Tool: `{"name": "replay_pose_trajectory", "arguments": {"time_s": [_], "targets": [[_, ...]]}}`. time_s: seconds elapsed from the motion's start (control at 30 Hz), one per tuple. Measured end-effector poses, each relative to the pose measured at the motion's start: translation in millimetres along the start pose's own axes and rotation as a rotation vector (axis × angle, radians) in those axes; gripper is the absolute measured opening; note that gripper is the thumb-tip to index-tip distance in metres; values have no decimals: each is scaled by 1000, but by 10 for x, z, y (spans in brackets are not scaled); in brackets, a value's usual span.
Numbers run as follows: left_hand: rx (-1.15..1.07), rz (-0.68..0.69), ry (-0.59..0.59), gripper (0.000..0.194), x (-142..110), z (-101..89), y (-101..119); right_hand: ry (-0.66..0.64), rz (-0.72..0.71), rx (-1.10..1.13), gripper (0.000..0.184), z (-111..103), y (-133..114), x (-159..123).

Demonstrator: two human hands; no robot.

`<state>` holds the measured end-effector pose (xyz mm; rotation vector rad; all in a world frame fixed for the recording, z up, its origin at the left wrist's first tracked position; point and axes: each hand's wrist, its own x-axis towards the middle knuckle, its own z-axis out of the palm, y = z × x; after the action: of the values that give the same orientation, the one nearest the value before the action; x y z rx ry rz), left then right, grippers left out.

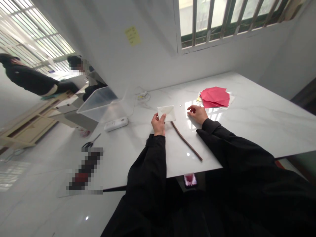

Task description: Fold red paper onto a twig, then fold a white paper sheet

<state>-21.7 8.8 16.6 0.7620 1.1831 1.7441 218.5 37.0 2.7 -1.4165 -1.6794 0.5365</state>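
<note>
Left hand (158,124) pinching folded white paper (167,113), right hand (197,113) empty, relaxed on the marble surface (259,121); yellow sticky note (132,35), writing too small to read!

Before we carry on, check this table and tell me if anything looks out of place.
The brown stick stands out: it lies loose on the white table, beside the folded white paper in the left hand, while the red paper lies farther off.
</note>
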Motion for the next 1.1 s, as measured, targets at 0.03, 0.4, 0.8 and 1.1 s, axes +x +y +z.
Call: {"name": "replay_pose_trajectory", "arguments": {"time_s": [0.03, 0.4, 0.8, 1.1], "targets": [[9, 16, 3, 58, 0, 0, -18, 10, 8, -51, 19, 26, 40, 37], [27, 70, 38, 50, -28, 8, -91, 14, 56, -224, 26, 361, -19, 572], [71, 74, 20, 46, -67, -2, -105, 22, 55, -211, 18, 402, 13, 625], [98, 78, 0, 47, -65, 1, -103, 12, 57, -246, 21, 385, -80, 605]]}}
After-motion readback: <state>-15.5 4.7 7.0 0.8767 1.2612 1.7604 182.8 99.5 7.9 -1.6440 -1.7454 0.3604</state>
